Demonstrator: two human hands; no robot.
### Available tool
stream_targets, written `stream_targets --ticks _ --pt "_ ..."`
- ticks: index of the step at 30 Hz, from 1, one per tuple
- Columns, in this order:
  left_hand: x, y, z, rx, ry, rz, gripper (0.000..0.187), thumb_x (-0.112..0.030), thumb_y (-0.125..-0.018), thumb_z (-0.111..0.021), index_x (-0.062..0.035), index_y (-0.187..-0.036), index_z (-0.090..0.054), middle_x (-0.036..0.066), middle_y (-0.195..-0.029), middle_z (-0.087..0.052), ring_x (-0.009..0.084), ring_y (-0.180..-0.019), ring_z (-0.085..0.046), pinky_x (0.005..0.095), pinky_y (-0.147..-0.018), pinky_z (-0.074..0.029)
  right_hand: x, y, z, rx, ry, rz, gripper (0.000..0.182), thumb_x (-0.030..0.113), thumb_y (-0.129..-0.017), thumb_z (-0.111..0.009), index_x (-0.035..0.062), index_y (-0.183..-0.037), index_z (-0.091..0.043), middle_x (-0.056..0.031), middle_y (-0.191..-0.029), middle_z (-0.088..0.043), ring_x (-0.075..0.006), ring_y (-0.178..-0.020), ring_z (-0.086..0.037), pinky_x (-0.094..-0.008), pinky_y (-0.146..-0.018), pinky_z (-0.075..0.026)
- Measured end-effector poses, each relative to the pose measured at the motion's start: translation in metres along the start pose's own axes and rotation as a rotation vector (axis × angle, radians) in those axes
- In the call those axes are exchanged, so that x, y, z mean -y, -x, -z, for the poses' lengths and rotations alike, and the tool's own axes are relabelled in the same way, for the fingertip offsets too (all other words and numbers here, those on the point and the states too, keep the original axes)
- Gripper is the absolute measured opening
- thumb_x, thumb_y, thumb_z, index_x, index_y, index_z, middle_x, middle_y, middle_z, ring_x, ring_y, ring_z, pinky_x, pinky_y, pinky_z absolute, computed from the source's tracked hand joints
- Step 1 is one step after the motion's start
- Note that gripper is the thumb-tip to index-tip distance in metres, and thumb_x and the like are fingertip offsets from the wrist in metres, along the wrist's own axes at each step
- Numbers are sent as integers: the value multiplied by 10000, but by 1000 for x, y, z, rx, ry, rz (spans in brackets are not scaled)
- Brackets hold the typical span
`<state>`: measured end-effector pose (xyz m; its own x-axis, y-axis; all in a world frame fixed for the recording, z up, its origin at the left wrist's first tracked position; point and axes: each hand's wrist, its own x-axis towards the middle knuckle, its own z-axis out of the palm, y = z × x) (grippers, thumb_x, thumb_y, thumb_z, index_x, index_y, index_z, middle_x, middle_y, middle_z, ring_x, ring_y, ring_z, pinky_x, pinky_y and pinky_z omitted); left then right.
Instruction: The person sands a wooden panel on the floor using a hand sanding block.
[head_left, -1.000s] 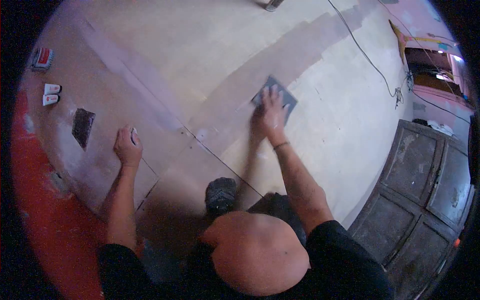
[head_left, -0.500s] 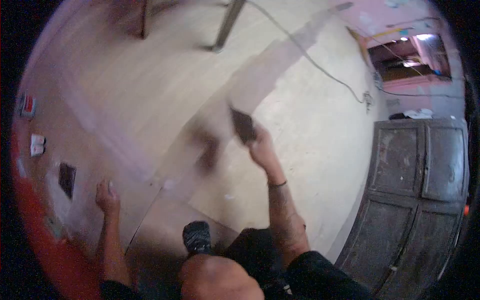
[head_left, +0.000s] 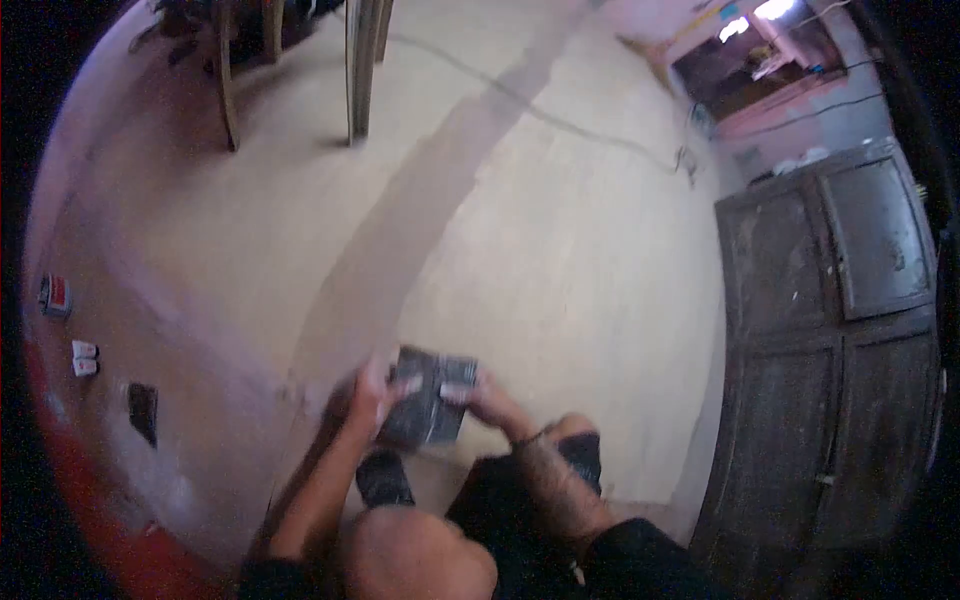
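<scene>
A dark grey sheet of sandpaper (head_left: 424, 418), creased down the middle, is held low in front of me, above the floor. My left hand (head_left: 375, 396) pinches its left part, the thumb lying on top. On the opposite side my right hand (head_left: 484, 398) grips the sheet, its thumb also pressed on the face. Fingers under the sheet are hidden. A smaller dark piece (head_left: 143, 411) lies on the dusty brown surface to the left, away from both hands.
A dark wooden cabinet (head_left: 782, 340) stands at the right. Wooden furniture legs (head_left: 358, 80) rise at the top left. A cable (head_left: 560, 124) crosses the pale floor (head_left: 560, 270). Near the left edge are a tin (head_left: 55, 297) and two small white items (head_left: 85, 358).
My right hand has brought the dark sheet down and back toward me. My left hand has come across from the left and now holds it too. The view has shifted.
</scene>
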<state>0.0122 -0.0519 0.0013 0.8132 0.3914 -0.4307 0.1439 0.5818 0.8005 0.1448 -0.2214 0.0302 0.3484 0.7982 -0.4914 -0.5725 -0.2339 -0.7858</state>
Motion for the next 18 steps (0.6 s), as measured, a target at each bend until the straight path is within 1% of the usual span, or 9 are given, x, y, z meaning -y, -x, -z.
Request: stream_targets --ticks 2,4,7,9,10,12,14,15,18 --pt "-9 -3 -17 -121 -63 -111 613 6 -783 -782 7 -1324 -494 132 -1182 -633 217 -1080 -624 355 -959 -506 19 1 -5 -242 240 -57 466 164 -805 -811 8 -1194 -605 -64 -1075 -691 -157 -1012 -628 -358 -908 -527" --pt "-8 -2 -16 -74 34 -78 550 35 -771 -768 2 -1265 -529 127 -1119 -652 174 -1013 -642 322 -908 -525 15 -2 0 -282 365 80 449 78 -815 -783 -1 -1212 -588 -54 -1085 -680 -153 -994 -637 -337 -870 -539" --pt "-15 7 -27 -119 106 -48 511 16 -753 -770 -9 -1214 -551 102 -1065 -664 160 -972 -649 295 -864 -533 25 3 0 -305 398 184 535 58 -815 -770 10 -1294 -537 -90 -1164 -641 -156 -965 -640 -322 -869 -538" --pt "-8 7 -13 -227 161 -3 497 -6 -753 -765 -10 -1203 -555 96 -1049 -663 168 -958 -651 291 -853 -534 38 11 -18 -454 544 133 729 139 -783 -810 35 -1409 -451 -165 -1347 -549 -247 -1123 -614 -396 -989 -492" --pt "-3 8 -3 -297 224 55 483 -29 -754 -760 -12 -1193 -559 90 -1034 -662 176 -943 -653 287 -843 -535 33 13 -20 -403 543 125 729 139 -783 -810 35 -1409 -451 -165 -1347 -549 -247 -1123 -614 -396 -989 -492" --pt "5 20 -3 -340 219 -15 471 -72 -765 -741 -9 -1195 -559 86 -1019 -653 180 -920 -649 304 -804 -539 22 25 -21 -160 1279 570 973 306 -724 -845 151 -1528 -320 -193 -1500 -424 -411 -1334 -451 -508 -1093 -399" --pt "4 21 -6 -361 352 -66 423 -93 -805 -709 -6 -1190 -558 91 -1018 -641 182 -914 -638 320 -788 -541 35 36 -54 85 1440 358 1043 354 -694 -851 211 -1555 -281 -169 -1571 -331 -449 -1444 -262 -544 -1156 -302" --pt "2 32 -13 -388 345 -44 423 -93 -805 -709 -6 -1190 -558 91 -1018 -641 182 -914 -638 320 -788 -541 39 39 -67 126 1512 358 902 245 -772 -791 245 -1543 -323 -160 -1553 -367 -432 -1378 -401 -510 -1116 -377" --pt "-5 48 -9 -306 390 135 396 -105 -848 -657 -14 -1214 -536 94 -1088 -636 195 -976 -627 339 -864 -533 -2 26 -64 54 1348 255 743 69 -835 -679 232 -1506 -403 -169 -1535 -394 -410 -1278 -529 -468 -1063 -443"
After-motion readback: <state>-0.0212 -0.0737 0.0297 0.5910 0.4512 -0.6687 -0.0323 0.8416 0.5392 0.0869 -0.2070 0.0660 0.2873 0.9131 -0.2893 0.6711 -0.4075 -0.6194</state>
